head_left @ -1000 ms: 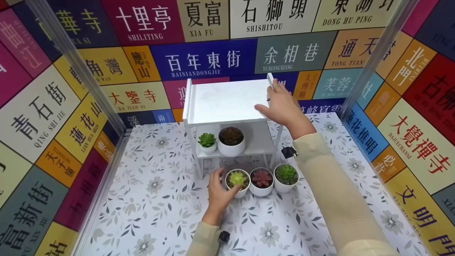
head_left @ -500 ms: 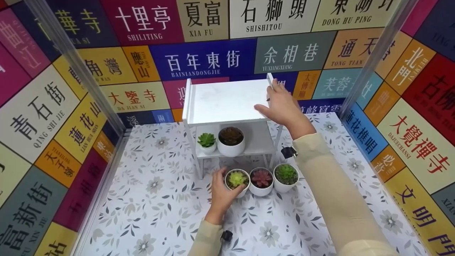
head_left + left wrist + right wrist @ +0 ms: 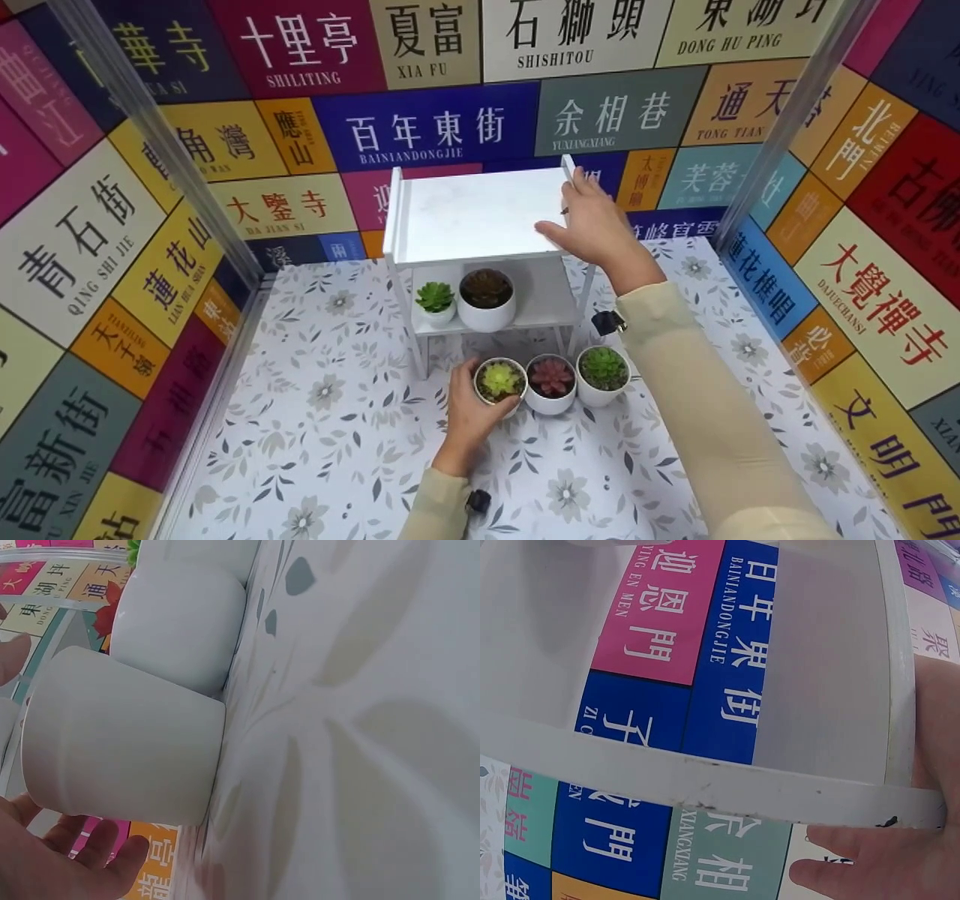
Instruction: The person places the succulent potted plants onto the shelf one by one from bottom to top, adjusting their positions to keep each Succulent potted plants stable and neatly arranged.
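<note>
Three white pots stand in a row on the table (image 3: pixel 315 450), before the front right corner of a white two-tier shelf (image 3: pixel 480 214). The left pot (image 3: pixel 124 739) holds a yellow-green succulent (image 3: pixel 500 379), and the person's left hand (image 3: pixel 469 416) curls its thumb and fingers round it, though some fingertips look slightly off the wall. The pot sits upright on the table. Beside it I see the middle pot (image 3: pixel 552 405) with a reddish succulent (image 3: pixel 551 373), then the right pot (image 3: pixel 604 394), filled with a green one. On the lower tier, at the front left corner, a small pot (image 3: pixel 436 316) carries a bright green rosette (image 3: pixel 435 296); just beside it, near the front edge, a wider pot (image 3: pixel 487 313) holds a dark brown plant (image 3: pixel 486 286). The right hand (image 3: pixel 600 221) grips the shelf's right side rail, thumb across the top board's edge. Grey leaves and flowers pattern the table's white surface; colourful panels (image 3: pixel 427 124) of Chinese characters cover the walls behind and on both sides.
</note>
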{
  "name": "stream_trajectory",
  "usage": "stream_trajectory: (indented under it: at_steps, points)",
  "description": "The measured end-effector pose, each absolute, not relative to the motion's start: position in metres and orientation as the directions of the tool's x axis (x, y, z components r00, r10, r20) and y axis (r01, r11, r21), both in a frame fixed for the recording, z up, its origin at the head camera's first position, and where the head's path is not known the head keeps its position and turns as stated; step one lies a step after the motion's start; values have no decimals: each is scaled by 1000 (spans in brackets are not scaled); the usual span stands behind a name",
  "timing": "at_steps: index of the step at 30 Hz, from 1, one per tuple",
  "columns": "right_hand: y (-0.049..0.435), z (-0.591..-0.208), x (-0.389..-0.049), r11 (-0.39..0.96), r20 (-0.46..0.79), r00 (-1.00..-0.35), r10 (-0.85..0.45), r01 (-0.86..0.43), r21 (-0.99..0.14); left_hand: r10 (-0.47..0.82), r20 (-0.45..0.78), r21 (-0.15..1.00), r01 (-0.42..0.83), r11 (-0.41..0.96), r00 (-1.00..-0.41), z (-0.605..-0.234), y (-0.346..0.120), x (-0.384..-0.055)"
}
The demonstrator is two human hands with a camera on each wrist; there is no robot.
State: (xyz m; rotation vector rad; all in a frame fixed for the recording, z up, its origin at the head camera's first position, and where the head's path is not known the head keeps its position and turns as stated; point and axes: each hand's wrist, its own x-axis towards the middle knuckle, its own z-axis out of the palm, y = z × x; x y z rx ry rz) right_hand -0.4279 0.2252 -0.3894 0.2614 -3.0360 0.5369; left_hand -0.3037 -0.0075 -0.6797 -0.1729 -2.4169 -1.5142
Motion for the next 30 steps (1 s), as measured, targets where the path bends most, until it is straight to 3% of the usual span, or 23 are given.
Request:
stream_trajectory:
  at_steps: [30]
  points:
    - [227,-391,-425,920,71,-985,-155,-170,-354,-11,208,900,187,394,-978,-690,-12,-305]
